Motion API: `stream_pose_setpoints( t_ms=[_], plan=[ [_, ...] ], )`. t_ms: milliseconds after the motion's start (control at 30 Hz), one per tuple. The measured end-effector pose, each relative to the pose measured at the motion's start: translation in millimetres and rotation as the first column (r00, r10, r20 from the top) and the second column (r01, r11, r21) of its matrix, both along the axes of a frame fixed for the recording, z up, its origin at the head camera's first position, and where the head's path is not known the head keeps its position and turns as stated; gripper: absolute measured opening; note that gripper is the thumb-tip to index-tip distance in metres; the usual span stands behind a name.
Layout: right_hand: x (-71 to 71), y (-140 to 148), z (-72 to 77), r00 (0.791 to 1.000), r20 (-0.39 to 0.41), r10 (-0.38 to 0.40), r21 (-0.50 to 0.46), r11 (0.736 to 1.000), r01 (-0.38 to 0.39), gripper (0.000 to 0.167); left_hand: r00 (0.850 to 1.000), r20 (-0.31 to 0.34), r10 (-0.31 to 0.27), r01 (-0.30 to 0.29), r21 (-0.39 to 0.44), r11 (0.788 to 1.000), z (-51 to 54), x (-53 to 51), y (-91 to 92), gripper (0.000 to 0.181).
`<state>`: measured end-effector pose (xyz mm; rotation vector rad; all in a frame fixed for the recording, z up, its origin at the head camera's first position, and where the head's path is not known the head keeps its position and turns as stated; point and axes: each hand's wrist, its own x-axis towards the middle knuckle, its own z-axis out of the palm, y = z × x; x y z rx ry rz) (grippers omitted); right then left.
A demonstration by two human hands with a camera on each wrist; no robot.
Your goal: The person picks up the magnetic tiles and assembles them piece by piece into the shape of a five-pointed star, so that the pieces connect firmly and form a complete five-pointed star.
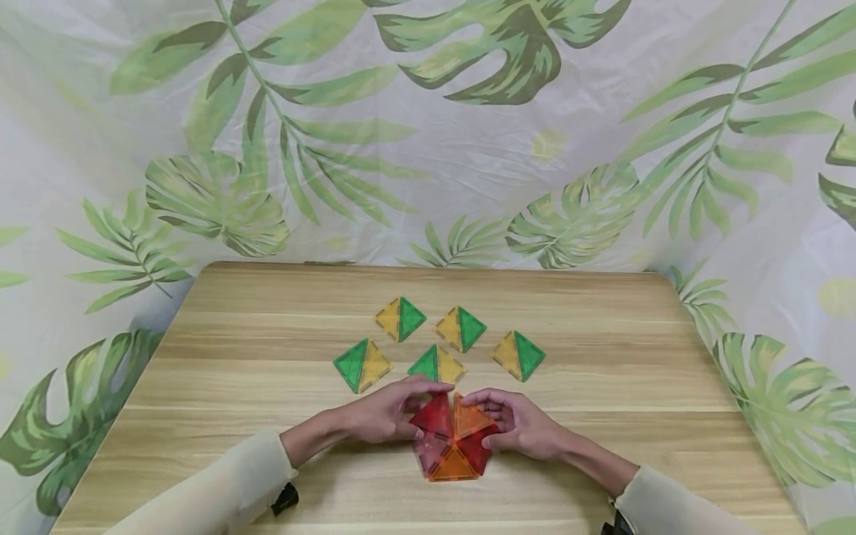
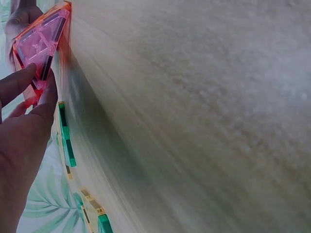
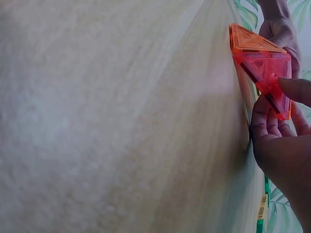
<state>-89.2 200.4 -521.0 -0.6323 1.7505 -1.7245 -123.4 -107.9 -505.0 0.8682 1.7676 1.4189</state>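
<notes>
Several translucent triangular magnetic tiles are joined edge to edge into a raised, faceted shape near the table's front. At its left, my left hand (image 1: pixel 374 414) grips the pink tile (image 1: pixel 432 453) and the far red tile (image 1: pixel 436 416); in the left wrist view its thumb lies on the pink tile (image 2: pixel 36 43). Opposite, my right hand (image 1: pixel 530 428) holds the right red tile (image 1: pixel 476 450) and the far orange tile (image 1: pixel 471 420). The right wrist view has the thumb against the red tile (image 3: pixel 267 68), beside the front orange tile (image 3: pixel 255 41). A narrow gap separates the far red and orange tiles.
Beyond the hands lie several green-and-yellow tile pairs, among them a left pair (image 1: pixel 362 365), a right pair (image 1: pixel 519 355) and a middle pair (image 1: pixel 438 364) close to the left fingertips. The wooden table (image 1: pixel 221 357) backs onto a leaf-printed cloth (image 1: pixel 468 163).
</notes>
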Motion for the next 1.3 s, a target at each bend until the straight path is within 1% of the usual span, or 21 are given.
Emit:
stream_pose_setpoints(
  t_ms=[167, 333, 400, 500, 567, 667, 767, 833, 933, 1000, 1067, 1100, 1167, 1233, 1267, 1300],
  plan=[
    [1.2, -0.3, -0.5, 1.0, -0.007, -0.004, 0.011, 1.0, 0.004, 0.063, 1.0, -0.018, 0.008, -0.008, -0.014, 1.0, 0.0, -1.0, 1.6, 0.08],
    [2.9, -0.3, -1.2, 1.0, -0.01, -0.01, 0.026, 1.0, 0.01, 0.061, 0.997, -0.077, 0.012, -0.018, -0.069, 0.997, 1.3, -0.7, 1.8, 0.075],
    [3.4, -0.3, -1.6, 1.0, -0.01, -0.011, 0.025, 1.0, 0.011, 0.06, 0.996, -0.084, 0.01, -0.018, -0.083, 0.996, 2.3, 0.1, 1.8, 0.073],
    [4.0, -0.5, -2.9, 0.999, -0.03, -0.013, 0.02, 1.0, 0.014, 0.059, 0.996, -0.089, 0.01, -0.019, -0.096, 0.995, 3.6, 1.5, 1.8, 0.071],
    [4.1, -0.9, -4.2, 0.998, -0.066, -0.014, 0.022, 1.0, 0.016, 0.057, 0.995, -0.101, 0.008, -0.019, -0.106, 0.994, 4.0, 2.6, 1.6, 0.07],
    [4.3, -1.8, -5.6, 0.992, -0.122, -0.016, 0.033, 0.999, 0.02, 0.053, 0.986, -0.169, 0.007, -0.03, -0.133, 0.991, 3.5, 3.8, 0.8, 0.067],
    [4.6, -2.7, -5.9, 0.988, -0.155, -0.016, 0.052, 0.998, 0.024, 0.051, 0.971, -0.238, 0.01, -0.05, -0.161, 0.986, 2.3, 5.3, 0.1, 0.064],
    [4.5, -2.9, -5.1, 0.986, -0.167, -0.015, 0.067, 0.997, 0.026, 0.05, 0.965, -0.261, 0.01, -0.056, -0.17, 0.984, 2.0, 6.7, 0.2, 0.064],
    [3.7, -3.2, -2.8, 0.979, -0.202, -0.004, 0.1, 0.995, 0.025, 0.049, 0.961, -0.277, 0.009, -0.06, -0.176, 0.983, 2.5, 8.9, 0.8, 0.064],
    [2.9, -3.3, -1.2, 0.969, -0.246, 0.007, 0.139, 0.99, 0.028, 0.048, 0.956, -0.293, 0.003, -0.057, -0.176, 0.983, 3.6, 9.9, 0.9, 0.063],
    [1.5, -3.8, 0.2, 0.951, -0.31, 0.023, 0.185, 0.982, 0.036, 0.046, 0.955, -0.296, 0.0, -0.052, -0.168, 0.984, 4.9, 10.9, 1.0, 0.061],
    [0.7, -4.3, 1.1, 0.938, -0.345, 0.031, 0.213, 0.976, 0.047, 0.046, 0.953, -0.302, -0.002, -0.05, -0.165, 0.985, 5.6, 11.3, 0.9, 0.06],
    [-1.0, -5.5, 3.2, 0.908, -0.416, 0.051, 0.269, 0.961, 0.07, 0.045, 0.945, -0.326, -0.008, -0.049, -0.164, 0.985, 6.3, 11.8, 0.1, 0.059],
    [-2.4, -6.9, 5.7, 0.88, -0.47, 0.07, 0.309, 0.947, 0.09, 0.045, 0.938, -0.346, -0.013, -0.047, -0.166, 0.985, 6.5, 12.2, -0.9, 0.056],
    [-2.8, -7.6, 7.0, 0.867, -0.492, 0.078, 0.326, 0.94, 0.101, 0.045, 0.931, -0.365, -0.019, -0.047, -0.172, 0.984, 6.5, 12.3, -1.4, 0.055],
    [-2.7, -8.3, 8.7, 0.857, -0.509, 0.084, 0.341, 0.934, 0.111, 0.043, 0.92, -0.39, -0.025, -0.049, -0.179, 0.983, 6.2, 12.2, -2.1, 0.054]
  ],
)
